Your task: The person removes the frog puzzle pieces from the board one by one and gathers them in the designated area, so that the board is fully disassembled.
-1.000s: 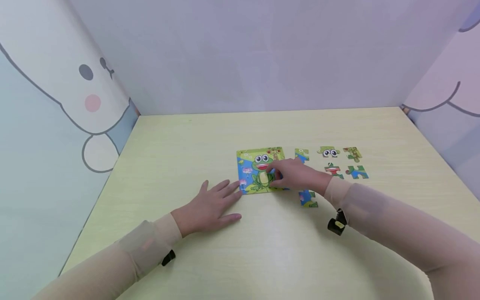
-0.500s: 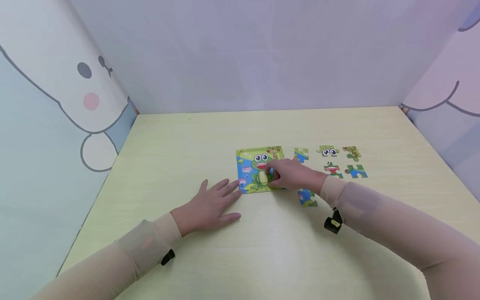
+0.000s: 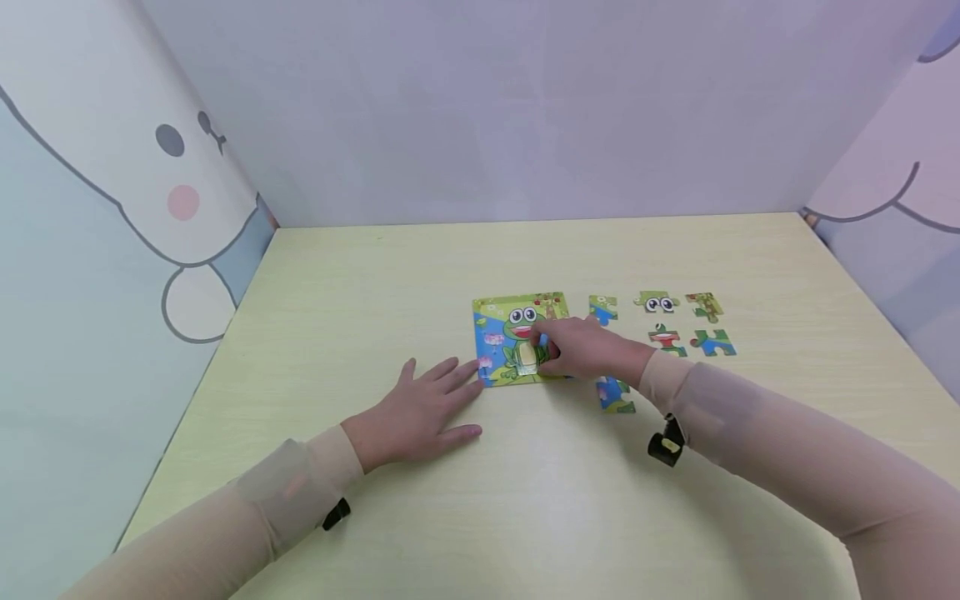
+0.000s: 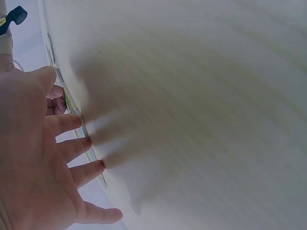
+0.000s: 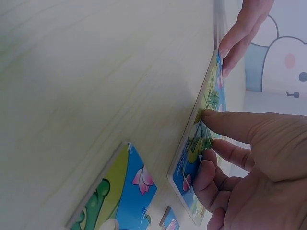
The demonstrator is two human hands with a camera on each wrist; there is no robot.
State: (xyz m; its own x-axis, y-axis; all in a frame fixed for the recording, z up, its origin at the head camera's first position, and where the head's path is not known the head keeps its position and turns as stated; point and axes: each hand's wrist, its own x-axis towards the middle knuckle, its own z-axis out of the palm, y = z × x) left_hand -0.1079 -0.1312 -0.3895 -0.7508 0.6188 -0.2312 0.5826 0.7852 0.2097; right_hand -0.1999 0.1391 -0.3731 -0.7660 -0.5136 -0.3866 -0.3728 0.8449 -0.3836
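Note:
A square frog puzzle [image 3: 495, 321] lies flat in the middle of the table. My left hand [image 3: 418, 417] rests flat on the tabletop with fingers spread, two fingertips touching the puzzle's left edge. Over the puzzle's right side, my right hand [image 3: 587, 348] has its fingers curled. Its thumb and index finger pinch at a piece in the lower part of the picture, where a pale patch shows on the frog's belly. The right wrist view shows the thumb [image 5: 230, 125] on the near edge. That piece's outline is mostly hidden by the fingers and shadow.
Several loose puzzle pieces lie in rows right of the puzzle: an eyes piece [image 3: 657, 305], a mouth piece [image 3: 666, 340], a tree piece [image 3: 705, 307] and a blue-green corner piece [image 3: 615, 397]. Some hide under the right forearm. Walls stand behind and at both sides of the table [image 3: 360, 283].
Both hands stay nearly in place. A pale, shiny patch has appeared on the frog's lower belly beside the right fingertips. The loose pieces have not moved.

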